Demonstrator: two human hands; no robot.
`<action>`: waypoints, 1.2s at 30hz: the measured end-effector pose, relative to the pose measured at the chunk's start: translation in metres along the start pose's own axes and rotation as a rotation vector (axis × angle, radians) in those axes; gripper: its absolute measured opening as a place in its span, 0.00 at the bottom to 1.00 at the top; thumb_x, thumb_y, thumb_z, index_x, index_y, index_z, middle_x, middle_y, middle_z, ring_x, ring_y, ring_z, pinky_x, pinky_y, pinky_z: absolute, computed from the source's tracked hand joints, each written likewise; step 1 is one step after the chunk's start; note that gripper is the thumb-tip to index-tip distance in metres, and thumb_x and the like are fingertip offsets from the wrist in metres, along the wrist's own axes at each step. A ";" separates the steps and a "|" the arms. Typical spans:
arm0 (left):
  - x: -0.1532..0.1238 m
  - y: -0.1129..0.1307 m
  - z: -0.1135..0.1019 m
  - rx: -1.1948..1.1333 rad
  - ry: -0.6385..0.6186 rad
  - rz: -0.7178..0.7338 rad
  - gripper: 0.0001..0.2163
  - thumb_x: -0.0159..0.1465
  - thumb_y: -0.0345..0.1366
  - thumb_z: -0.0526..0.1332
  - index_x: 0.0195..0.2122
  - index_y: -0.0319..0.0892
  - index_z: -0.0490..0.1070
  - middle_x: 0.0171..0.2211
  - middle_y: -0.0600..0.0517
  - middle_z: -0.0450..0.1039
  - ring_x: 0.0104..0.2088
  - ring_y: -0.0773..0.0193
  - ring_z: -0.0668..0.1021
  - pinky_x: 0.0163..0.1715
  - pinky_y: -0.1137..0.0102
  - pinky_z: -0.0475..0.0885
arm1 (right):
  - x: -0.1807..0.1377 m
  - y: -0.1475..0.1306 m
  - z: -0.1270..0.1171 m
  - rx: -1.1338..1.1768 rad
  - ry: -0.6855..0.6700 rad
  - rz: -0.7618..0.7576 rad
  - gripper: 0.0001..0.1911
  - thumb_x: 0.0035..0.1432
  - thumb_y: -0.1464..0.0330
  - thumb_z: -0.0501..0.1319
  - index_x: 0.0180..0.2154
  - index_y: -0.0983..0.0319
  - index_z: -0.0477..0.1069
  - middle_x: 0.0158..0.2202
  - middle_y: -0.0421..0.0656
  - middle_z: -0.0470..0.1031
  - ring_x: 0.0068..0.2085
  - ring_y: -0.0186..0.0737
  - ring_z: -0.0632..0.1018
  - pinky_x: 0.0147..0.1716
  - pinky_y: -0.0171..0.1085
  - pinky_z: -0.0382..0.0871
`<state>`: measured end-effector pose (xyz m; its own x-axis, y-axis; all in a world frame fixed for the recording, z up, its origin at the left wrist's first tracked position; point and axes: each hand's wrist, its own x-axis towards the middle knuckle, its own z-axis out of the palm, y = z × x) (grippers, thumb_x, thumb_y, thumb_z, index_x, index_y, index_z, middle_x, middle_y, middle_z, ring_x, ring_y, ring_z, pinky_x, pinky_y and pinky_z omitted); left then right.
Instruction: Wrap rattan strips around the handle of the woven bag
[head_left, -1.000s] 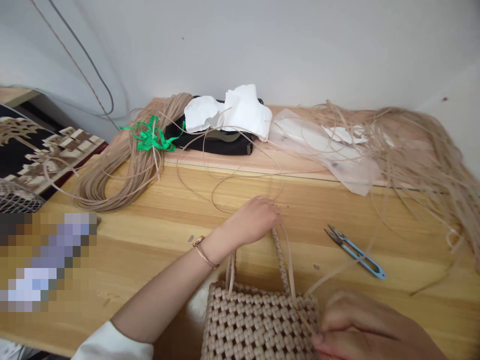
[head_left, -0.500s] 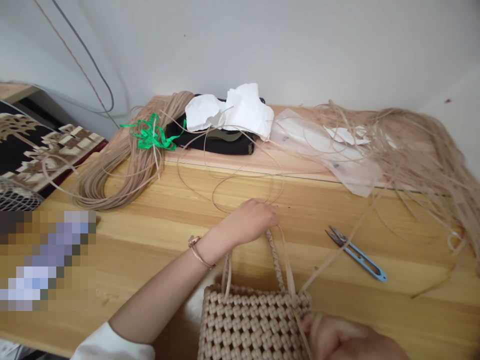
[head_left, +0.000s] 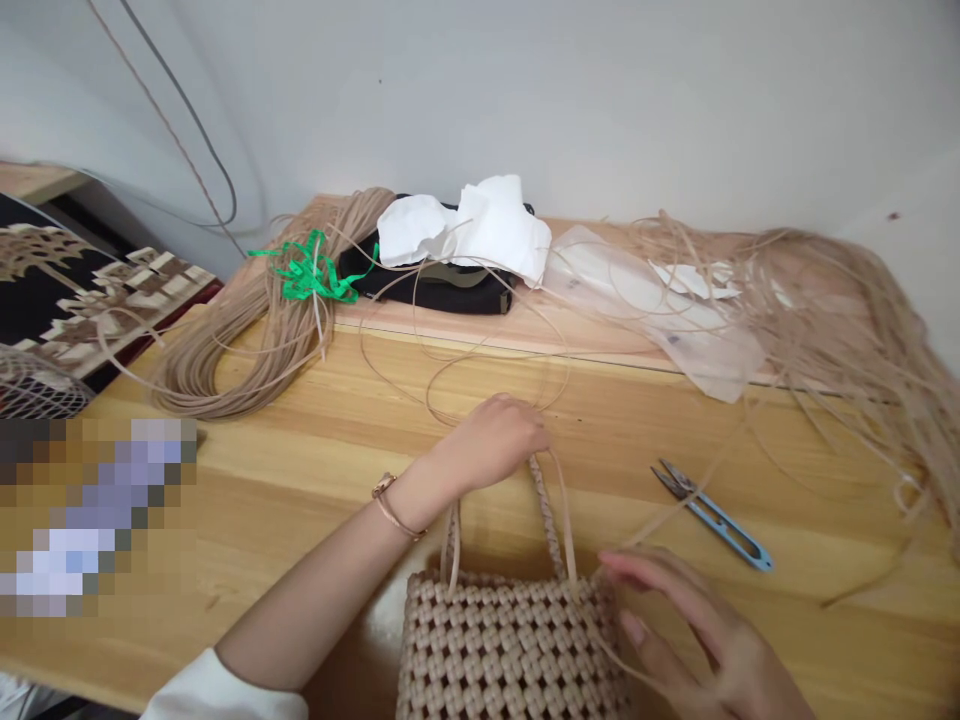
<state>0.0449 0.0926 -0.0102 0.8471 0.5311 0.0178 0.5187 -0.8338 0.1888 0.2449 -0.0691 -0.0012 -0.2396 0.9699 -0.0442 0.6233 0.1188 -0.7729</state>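
Right fingers (head_left: pixel 664 577) spread; left fingers (head_left: pixel 534 432) clasp braided handle (head_left: pixel 545 508); beige bag (head_left: pixel 504 640) knobbly, gap-patterned

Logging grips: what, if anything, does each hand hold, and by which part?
Left hand: the bag, by the top of its handle. Right hand: thumb and forefinger parted; any hold can't be told.

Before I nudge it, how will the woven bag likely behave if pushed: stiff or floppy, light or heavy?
The woven bag probably flexes somewhat, its wall being woven strips with gaps. Those gaps suggest lightness for its size. Its top may resist sliding, as the left hand holds the braided handle.
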 end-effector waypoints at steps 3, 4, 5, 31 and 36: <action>-0.002 -0.001 0.002 0.003 0.005 -0.031 0.08 0.61 0.30 0.57 0.27 0.41 0.72 0.28 0.51 0.73 0.33 0.62 0.74 0.30 0.70 0.62 | 0.005 0.012 0.009 -0.228 0.064 -0.080 0.19 0.58 0.64 0.56 0.52 0.57 0.65 0.51 0.44 0.71 0.50 0.42 0.73 0.46 0.37 0.72; -0.003 -0.002 0.003 0.004 0.006 -0.043 0.07 0.61 0.30 0.57 0.27 0.41 0.73 0.29 0.51 0.73 0.34 0.62 0.74 0.29 0.70 0.62 | 0.006 0.015 0.013 -0.250 0.067 -0.118 0.19 0.58 0.64 0.56 0.52 0.58 0.64 0.51 0.45 0.70 0.50 0.42 0.73 0.46 0.36 0.72; -0.004 -0.002 0.004 0.004 0.006 -0.054 0.07 0.62 0.30 0.57 0.28 0.41 0.73 0.29 0.51 0.73 0.33 0.62 0.75 0.29 0.70 0.63 | 0.006 0.017 0.016 -0.254 0.064 -0.147 0.19 0.58 0.64 0.56 0.52 0.59 0.64 0.50 0.45 0.71 0.50 0.41 0.73 0.45 0.36 0.73; -0.007 -0.011 0.004 0.028 0.016 -0.103 0.09 0.64 0.29 0.54 0.29 0.40 0.72 0.30 0.51 0.73 0.31 0.63 0.75 0.24 0.71 0.61 | 0.001 0.016 0.030 -0.105 0.094 -0.025 0.12 0.59 0.63 0.54 0.43 0.57 0.69 0.43 0.41 0.74 0.44 0.37 0.76 0.43 0.33 0.70; -0.005 -0.013 -0.002 0.073 0.011 -0.082 0.09 0.63 0.31 0.55 0.29 0.41 0.73 0.30 0.51 0.72 0.32 0.63 0.74 0.23 0.71 0.58 | -0.004 0.006 0.021 -0.261 0.215 -0.014 0.14 0.58 0.61 0.54 0.43 0.61 0.69 0.43 0.45 0.74 0.43 0.40 0.76 0.40 0.34 0.73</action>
<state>0.0337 0.1016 -0.0111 0.8002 0.5995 0.0160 0.5939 -0.7958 0.1182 0.2335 -0.0765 -0.0192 -0.1040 0.9872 0.1210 0.7973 0.1555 -0.5832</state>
